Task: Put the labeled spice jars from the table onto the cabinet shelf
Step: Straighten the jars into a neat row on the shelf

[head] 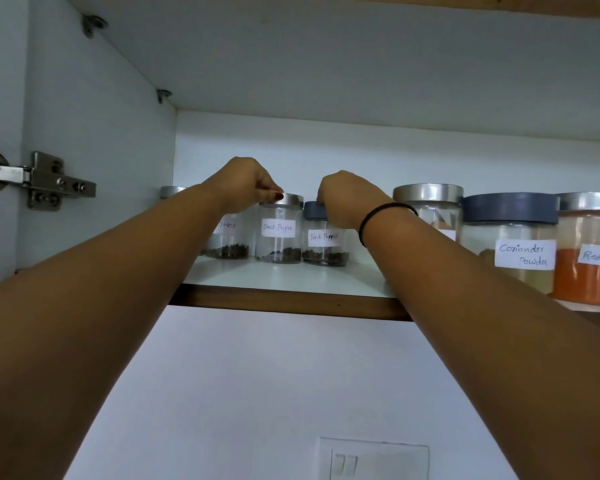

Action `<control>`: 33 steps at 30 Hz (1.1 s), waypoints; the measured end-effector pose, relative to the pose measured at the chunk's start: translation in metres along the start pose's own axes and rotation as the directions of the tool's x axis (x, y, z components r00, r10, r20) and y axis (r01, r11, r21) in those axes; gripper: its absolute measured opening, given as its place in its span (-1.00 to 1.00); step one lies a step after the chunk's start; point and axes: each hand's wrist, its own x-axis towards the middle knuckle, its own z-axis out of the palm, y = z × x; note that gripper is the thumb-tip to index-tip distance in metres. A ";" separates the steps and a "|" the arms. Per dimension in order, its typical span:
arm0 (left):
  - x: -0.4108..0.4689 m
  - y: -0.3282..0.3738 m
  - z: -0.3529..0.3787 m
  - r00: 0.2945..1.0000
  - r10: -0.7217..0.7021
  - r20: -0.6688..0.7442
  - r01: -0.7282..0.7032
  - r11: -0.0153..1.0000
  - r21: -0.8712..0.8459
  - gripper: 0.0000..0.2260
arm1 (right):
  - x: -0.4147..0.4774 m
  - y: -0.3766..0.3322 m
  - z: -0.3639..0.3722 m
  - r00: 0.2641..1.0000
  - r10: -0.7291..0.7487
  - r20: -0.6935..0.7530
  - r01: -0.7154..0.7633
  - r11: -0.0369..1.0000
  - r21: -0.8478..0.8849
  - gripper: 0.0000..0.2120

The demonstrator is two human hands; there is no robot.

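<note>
Observation: both arms reach up to the cabinet shelf [291,301].

Left hand [253,181]: fingers curled, fingertips pinching the rim of the lid of the silver-lidded Black Pepper jar [279,233].

Right hand [347,199]: fingers bunched down over the top of the dark-lidded Black Pepper jar [324,240]. It appears to grip the lid, though the back of the hand hides most of the hold.

Position: both jars appear to stand upright on the shelf, set back from its front edge and towards the left end. They are just beside each other, labels facing out. The Cloves jar [227,237] stands just left of them. Towards the right end are a silver-lidded jar [426,202] behind the right wrist, the Coriander Powder jar [510,244] and the red chilli jar [589,258].

Assessment: the step in hand is setting down the two pepper jars; placement looks all but complete.

Next move, in my judgement: loosen both holds and lift the hands straight up off the lids. Withdraw without brushing neighbouring jars. The table is out of view, so any jars remaining there cannot be confirmed.
</note>
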 end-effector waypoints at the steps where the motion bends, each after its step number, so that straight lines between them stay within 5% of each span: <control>1: -0.001 0.001 0.001 1.000 -0.001 -0.001 0.001 1.000 0.000 -0.77 | -0.001 0.000 0.000 1.000 -0.002 -0.009 0.002 1.000 0.000 -0.66; 16: -0.002 -0.006 0.005 1.000 -0.011 -0.004 0.011 0.999 0.050 -0.73 | -0.008 -0.008 -0.005 0.999 0.047 -0.019 -0.042 0.979 0.198 -0.89; 26: -0.008 -0.004 0.006 0.999 -0.033 -0.006 0.033 0.988 0.151 -0.70 | -0.006 -0.009 -0.008 0.993 0.108 -0.037 -0.080 0.895 0.438 -0.73; 33: -0.011 -0.005 0.006 1.000 0.009 0.030 -0.014 0.985 0.172 -0.69 | -0.006 -0.009 -0.007 0.990 0.133 -0.041 -0.100 0.888 0.449 -0.84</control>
